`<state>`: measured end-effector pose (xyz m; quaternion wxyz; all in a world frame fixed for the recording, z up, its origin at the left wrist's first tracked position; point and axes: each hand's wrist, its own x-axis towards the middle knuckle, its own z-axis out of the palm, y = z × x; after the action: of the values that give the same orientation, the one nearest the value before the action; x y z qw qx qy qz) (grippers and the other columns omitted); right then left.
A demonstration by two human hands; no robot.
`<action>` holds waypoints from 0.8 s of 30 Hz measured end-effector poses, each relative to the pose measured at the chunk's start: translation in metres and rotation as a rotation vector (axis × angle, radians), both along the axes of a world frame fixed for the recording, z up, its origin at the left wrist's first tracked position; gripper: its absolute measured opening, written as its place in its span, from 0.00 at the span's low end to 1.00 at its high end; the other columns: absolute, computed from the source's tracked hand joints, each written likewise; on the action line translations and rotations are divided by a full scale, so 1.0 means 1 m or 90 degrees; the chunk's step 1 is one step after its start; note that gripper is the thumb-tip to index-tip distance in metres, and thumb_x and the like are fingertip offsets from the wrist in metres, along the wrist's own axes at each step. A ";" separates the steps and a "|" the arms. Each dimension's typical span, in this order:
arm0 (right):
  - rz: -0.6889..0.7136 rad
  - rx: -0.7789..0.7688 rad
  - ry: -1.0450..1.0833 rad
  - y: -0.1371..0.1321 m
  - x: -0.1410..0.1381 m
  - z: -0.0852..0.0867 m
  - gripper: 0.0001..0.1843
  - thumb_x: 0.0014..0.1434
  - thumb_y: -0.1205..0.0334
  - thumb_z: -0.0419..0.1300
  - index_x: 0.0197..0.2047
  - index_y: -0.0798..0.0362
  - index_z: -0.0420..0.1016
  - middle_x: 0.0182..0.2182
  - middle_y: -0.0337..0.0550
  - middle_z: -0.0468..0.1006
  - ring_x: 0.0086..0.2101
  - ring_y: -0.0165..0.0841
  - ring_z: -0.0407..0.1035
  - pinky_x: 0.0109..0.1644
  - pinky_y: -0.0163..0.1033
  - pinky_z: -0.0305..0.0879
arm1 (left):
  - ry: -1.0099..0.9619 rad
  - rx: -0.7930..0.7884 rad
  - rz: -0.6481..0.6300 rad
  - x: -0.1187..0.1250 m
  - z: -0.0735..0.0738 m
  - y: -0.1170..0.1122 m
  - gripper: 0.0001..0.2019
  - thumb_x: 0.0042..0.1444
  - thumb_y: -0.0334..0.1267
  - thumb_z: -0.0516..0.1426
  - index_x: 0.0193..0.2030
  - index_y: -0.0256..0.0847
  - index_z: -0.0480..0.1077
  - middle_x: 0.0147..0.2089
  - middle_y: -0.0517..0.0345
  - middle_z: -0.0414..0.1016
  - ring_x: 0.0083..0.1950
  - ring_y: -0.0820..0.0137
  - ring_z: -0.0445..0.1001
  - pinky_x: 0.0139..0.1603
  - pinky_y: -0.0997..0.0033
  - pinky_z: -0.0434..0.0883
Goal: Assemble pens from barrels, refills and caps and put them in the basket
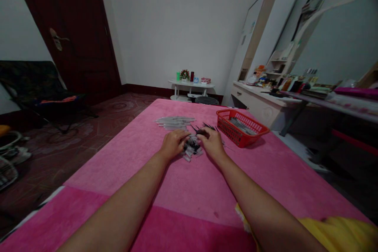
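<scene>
Head view: fuzzy pink cloth (pixel 189 193) lying under jumbled pile of stubby clear and black pieces (pixel 192 146), slim pale tubes (pixel 174 123) lying just behind, lattice-walled red basket (pixel 236 135) sitting off right. Right hand (pixel 213 141) pinching slim dark piece (pixel 201 131) over pile; left hand (pixel 173 142) curling beside it, can't tell its grip.

Two hands, one left (pixel 175 142) and one right (pixel 213 143), are over the pink-covered worktop (pixel 189 193). Toward its far right corner stands one red basket (pixel 233 134), its slender grey pieces (pixel 242 125) overlapping too closely to count. Nearer the far edge lies one row of pale tubes (pixel 174 123), more than five. One pile of small clear and dark pieces (pixel 191 147) and several dark slender pieces (pixel 209 126) defy an exact count.
</scene>
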<state>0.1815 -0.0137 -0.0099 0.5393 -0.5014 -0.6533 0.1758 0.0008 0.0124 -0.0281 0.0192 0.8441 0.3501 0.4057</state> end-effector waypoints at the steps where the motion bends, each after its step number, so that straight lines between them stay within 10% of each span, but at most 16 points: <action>1: 0.003 -0.003 0.001 0.000 0.000 0.000 0.08 0.49 0.63 0.58 0.31 0.55 0.76 0.28 0.43 0.78 0.29 0.34 0.71 0.35 0.37 0.65 | -0.001 0.001 -0.003 0.000 0.000 0.000 0.12 0.59 0.36 0.54 0.46 0.43 0.76 0.41 0.51 0.79 0.42 0.65 0.76 0.43 0.68 0.70; 10: -0.017 -0.064 -0.134 -0.006 0.003 0.003 0.22 0.61 0.51 0.50 0.20 0.52 0.67 0.15 0.38 0.70 0.21 0.31 0.65 0.26 0.34 0.57 | 0.001 0.014 -0.012 0.002 -0.001 0.000 0.12 0.58 0.34 0.55 0.46 0.43 0.76 0.39 0.51 0.78 0.41 0.65 0.75 0.41 0.68 0.70; 17: 0.014 -0.023 -0.084 -0.005 0.001 0.002 0.06 0.54 0.59 0.57 0.32 0.52 0.70 0.27 0.38 0.76 0.26 0.32 0.69 0.30 0.34 0.61 | -0.027 -0.006 -0.004 0.001 -0.004 0.004 0.11 0.58 0.36 0.55 0.46 0.43 0.76 0.42 0.52 0.79 0.42 0.64 0.76 0.44 0.67 0.70; 24: 0.001 -0.060 -0.139 -0.005 0.003 -0.001 0.15 0.60 0.53 0.52 0.27 0.51 0.69 0.21 0.38 0.73 0.23 0.31 0.67 0.27 0.33 0.58 | -0.030 -0.018 -0.011 0.001 -0.004 0.005 0.11 0.58 0.36 0.55 0.45 0.43 0.77 0.40 0.52 0.80 0.41 0.65 0.76 0.42 0.67 0.70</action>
<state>0.1848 -0.0185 -0.0112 0.4410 -0.5419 -0.6994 0.1507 0.0018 0.0171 -0.0321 0.0429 0.8370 0.3482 0.4199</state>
